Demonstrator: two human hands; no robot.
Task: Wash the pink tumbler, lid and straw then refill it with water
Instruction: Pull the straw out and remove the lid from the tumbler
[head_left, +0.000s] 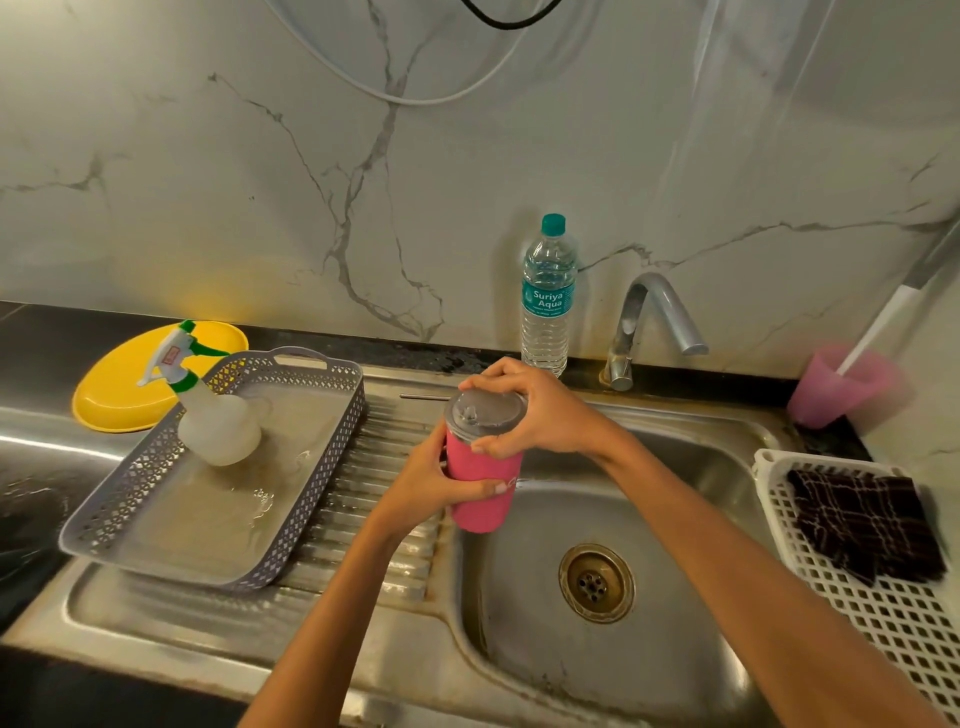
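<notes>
— Where's the pink tumbler (480, 491)?
— Above the sink's (597, 670) left edge, tilted; the left hand (434, 480) wraps its body.
— And the right hand (530, 410)?
— Arched over from the right, fingers clasping the lid's (484, 410) rim.

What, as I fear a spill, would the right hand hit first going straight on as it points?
The lid, which the right hand grips; beyond it, probably the grey basket, though depth is unclear.
</notes>
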